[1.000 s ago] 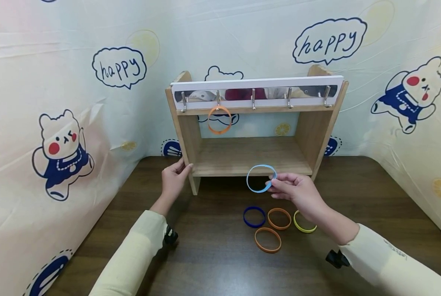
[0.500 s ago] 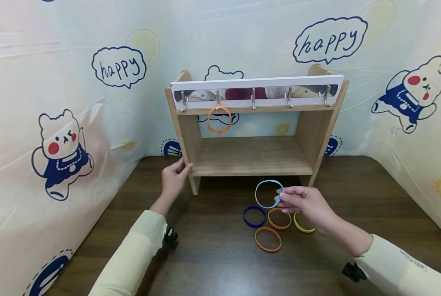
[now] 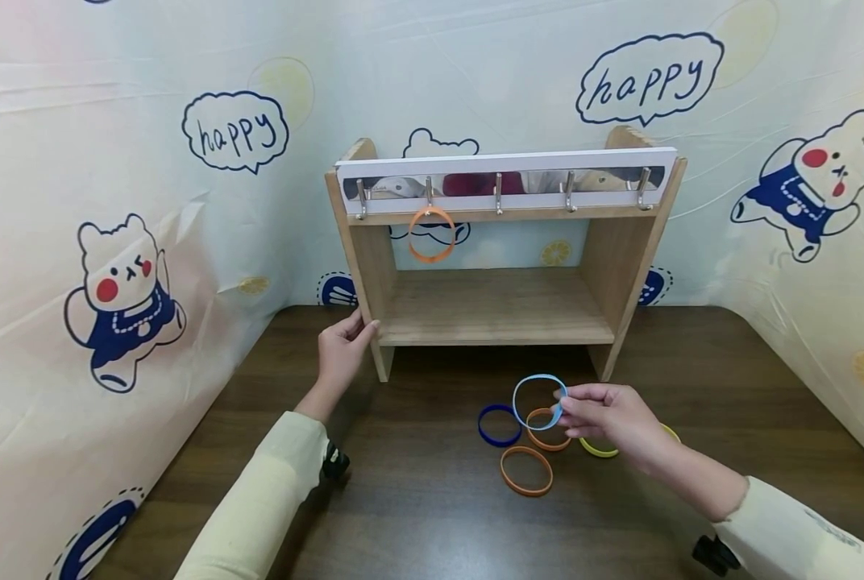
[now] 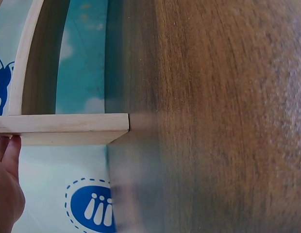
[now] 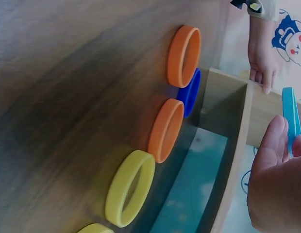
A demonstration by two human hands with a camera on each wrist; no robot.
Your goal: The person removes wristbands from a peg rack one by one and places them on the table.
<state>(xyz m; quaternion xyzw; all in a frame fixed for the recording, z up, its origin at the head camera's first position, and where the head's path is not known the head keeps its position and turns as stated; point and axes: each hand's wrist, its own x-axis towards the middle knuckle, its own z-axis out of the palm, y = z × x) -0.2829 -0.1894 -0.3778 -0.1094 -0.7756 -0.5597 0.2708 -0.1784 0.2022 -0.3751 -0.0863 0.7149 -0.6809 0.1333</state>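
My right hand (image 3: 616,419) pinches a light blue silicone wristband (image 3: 516,403) by its right side, held upright above the table. In the right wrist view this wristband (image 5: 289,114) appears edge-on between thumb and fingers. My left hand (image 3: 341,354) holds the front edge of the left side panel of a wooden shelf (image 3: 497,306). Its fingertips (image 4: 13,141) touch the panel in the left wrist view. Below the light blue band lie a dark blue wristband (image 3: 500,441), an orange one (image 3: 557,445), another orange one (image 3: 526,488) and a yellow one (image 3: 600,453).
Across the shelf's top runs a white rail (image 3: 504,161) with several metal hooks. An orange wristband (image 3: 433,258) hangs from the second hook from the left. Another yellow band (image 3: 670,432) shows partly behind the right forearm. A printed cloth (image 3: 185,242) surrounds the brown table (image 3: 417,499).
My right hand has moved down and to the right with the light blue wristband, away from the shelf. A second yellow band has come into view. The left hand stays on the shelf.
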